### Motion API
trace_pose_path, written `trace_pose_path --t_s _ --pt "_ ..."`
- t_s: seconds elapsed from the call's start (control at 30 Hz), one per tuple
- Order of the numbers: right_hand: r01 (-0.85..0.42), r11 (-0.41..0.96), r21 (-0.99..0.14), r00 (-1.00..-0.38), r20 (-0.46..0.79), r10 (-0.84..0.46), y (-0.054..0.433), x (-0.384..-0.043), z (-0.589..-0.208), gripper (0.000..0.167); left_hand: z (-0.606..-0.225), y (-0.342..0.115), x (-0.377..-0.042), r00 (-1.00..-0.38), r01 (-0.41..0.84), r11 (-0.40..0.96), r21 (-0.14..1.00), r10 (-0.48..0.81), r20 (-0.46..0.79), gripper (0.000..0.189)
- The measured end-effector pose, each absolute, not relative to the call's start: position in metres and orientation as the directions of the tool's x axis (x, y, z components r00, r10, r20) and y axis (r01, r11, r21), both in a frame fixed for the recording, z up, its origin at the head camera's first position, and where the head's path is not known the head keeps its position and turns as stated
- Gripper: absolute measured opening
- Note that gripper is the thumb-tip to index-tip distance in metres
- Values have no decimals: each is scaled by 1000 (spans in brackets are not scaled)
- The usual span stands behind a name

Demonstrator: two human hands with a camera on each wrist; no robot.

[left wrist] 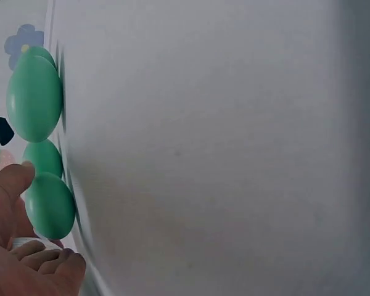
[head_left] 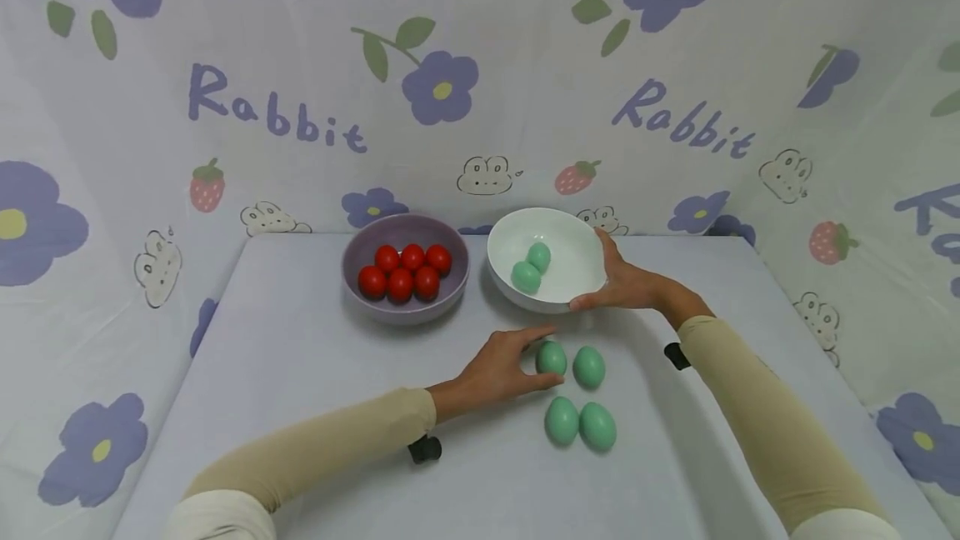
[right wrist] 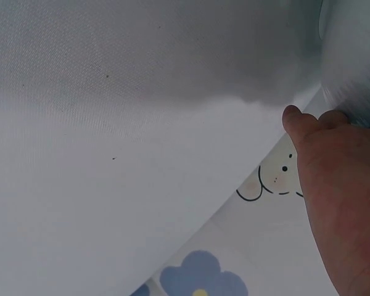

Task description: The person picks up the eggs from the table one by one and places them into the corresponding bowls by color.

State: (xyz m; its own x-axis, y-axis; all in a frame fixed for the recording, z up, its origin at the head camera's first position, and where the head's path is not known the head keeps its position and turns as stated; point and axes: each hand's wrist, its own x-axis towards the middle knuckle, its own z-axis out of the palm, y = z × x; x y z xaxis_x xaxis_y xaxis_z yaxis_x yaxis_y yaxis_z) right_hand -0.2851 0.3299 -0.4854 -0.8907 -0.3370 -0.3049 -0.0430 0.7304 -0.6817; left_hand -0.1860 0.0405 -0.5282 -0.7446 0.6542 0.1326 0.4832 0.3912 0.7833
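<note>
My left hand [head_left: 498,369] reaches in from the left with thumb and fingers spread on either side of a green egg [head_left: 551,359]. Another green egg [head_left: 589,367] lies just right of it, and a pair of green eggs [head_left: 580,423] sits nearer to me. In the left wrist view, the nearest egg [left wrist: 50,206] shows between thumb and fingers. My right hand [head_left: 626,277] grips the right side of a white bowl [head_left: 573,252], thumb at the near rim and fingers round the far side. Inside that bowl are two green eggs [head_left: 532,267].
Left of the white bowl stands a purple bowl [head_left: 405,312] holding several red balls [head_left: 401,284]. Both bowls are near the back edge of the white table [head_left: 300,340]. A patterned cloth [head_left: 300,40] hangs behind and at the sides.
</note>
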Motion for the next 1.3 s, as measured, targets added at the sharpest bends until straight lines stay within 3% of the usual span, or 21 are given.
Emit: trace_pose_path --t_s 0.53,0.83,1.3 --pt "-50 718 -694 -886 -300 -352 332 -288 -487 149 -531 44 -193 -695 484 354 801 711 105 68" --pt "-62 698 -714 -883 -286 -372 333 -285 -486 145 -479 42 -198 -621 405 148 902 769 152 67" --pt "-43 677 -734 -882 -290 -371 331 -284 -487 144 -414 26 -280 -745 406 238 882 645 169 66"
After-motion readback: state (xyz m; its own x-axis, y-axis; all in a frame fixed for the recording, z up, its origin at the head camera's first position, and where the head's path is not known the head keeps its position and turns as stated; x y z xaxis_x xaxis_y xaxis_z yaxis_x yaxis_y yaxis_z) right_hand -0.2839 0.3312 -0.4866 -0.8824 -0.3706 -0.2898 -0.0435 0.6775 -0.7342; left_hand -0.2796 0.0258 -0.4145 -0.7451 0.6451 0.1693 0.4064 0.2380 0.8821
